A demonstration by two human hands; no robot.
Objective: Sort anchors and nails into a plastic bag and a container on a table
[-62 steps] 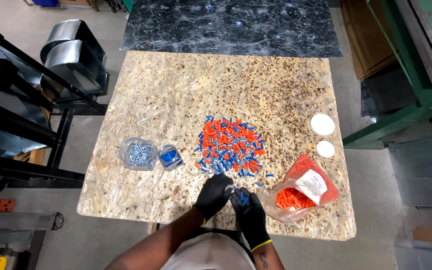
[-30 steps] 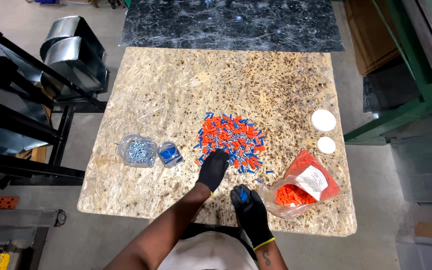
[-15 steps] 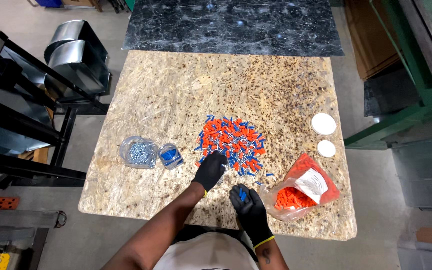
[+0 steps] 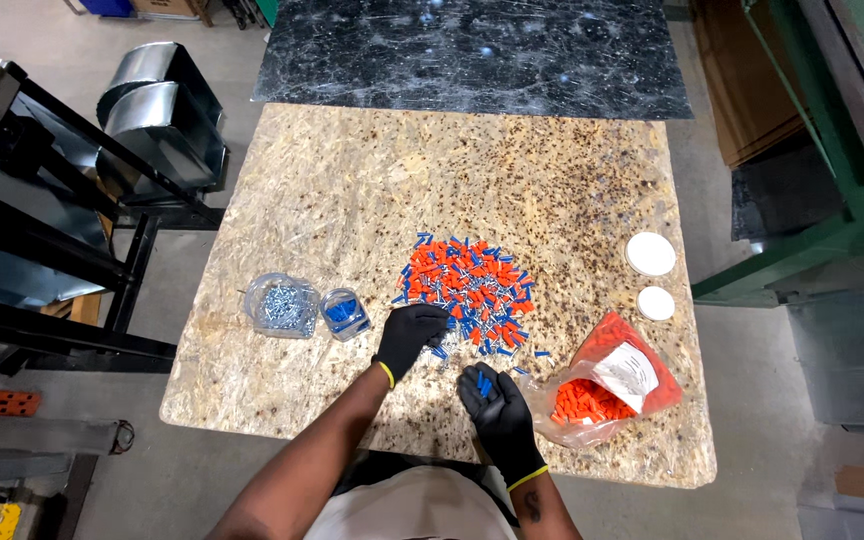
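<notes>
Nearest the body, the right hand [image 4: 497, 410] is cupped palm-up in a black glove, fingers curled loosely around a few small blue pieces [image 4: 484, 384] resting in the palm, so it seems to work as a little tray rather than a tight grip. Just left of it and slightly farther out, the left hand [image 4: 409, 335] lies palm-down with its fingertips at the near edge of the pile [image 4: 467, 290]; whether those fingers have pinched a piece cannot be told, since the glove hides them. The pile spreads away from the left hand's fingertips as a loose heap of short orange and blue plastic caps mixed with small silvery bits (too small to name for certain). To the right of the cupped hand sits a clear bag [image 4: 612, 380] holding only orange caps, its mouth facing the pile. Left of the left hand stand two clear tubs close together, a small one with blue pieces [image 4: 344, 313] and a wider one of screws [image 4: 280, 305]. Two white lids [image 4: 650, 254] lie farther right on the chipboard table [image 4: 352, 180].
</notes>
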